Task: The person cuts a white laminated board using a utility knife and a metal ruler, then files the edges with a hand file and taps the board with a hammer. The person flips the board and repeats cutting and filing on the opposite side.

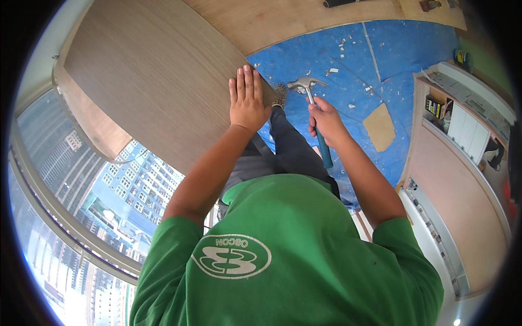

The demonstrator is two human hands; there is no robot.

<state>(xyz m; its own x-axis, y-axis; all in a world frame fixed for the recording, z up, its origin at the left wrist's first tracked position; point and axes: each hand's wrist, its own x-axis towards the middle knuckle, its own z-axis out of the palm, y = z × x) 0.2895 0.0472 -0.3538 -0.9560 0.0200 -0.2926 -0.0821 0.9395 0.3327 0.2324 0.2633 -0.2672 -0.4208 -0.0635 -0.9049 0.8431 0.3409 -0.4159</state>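
My left hand point(248, 100) lies flat on the edge of a large brown wood-grain panel point(157, 70), fingers stretched out and pointing away from me. In my right hand point(327, 122) is a claw hammer point(324, 152), gripped around its blue-green handle. Its steel head point(307, 82) points away from me, over the blue floor sheet and apart from the panel. Next to the panel's edge, my shoe point(279, 95) shows between the left hand and the hammer head.
A blue sheet point(399, 60) covers the floor, strewn with small scraps and a tan board piece point(379, 127). A plywood surface point(261, 22) lies at the far side. On the right stands a cabinet point(457, 179) with open shelves. Windows point(70, 212) run along the left.
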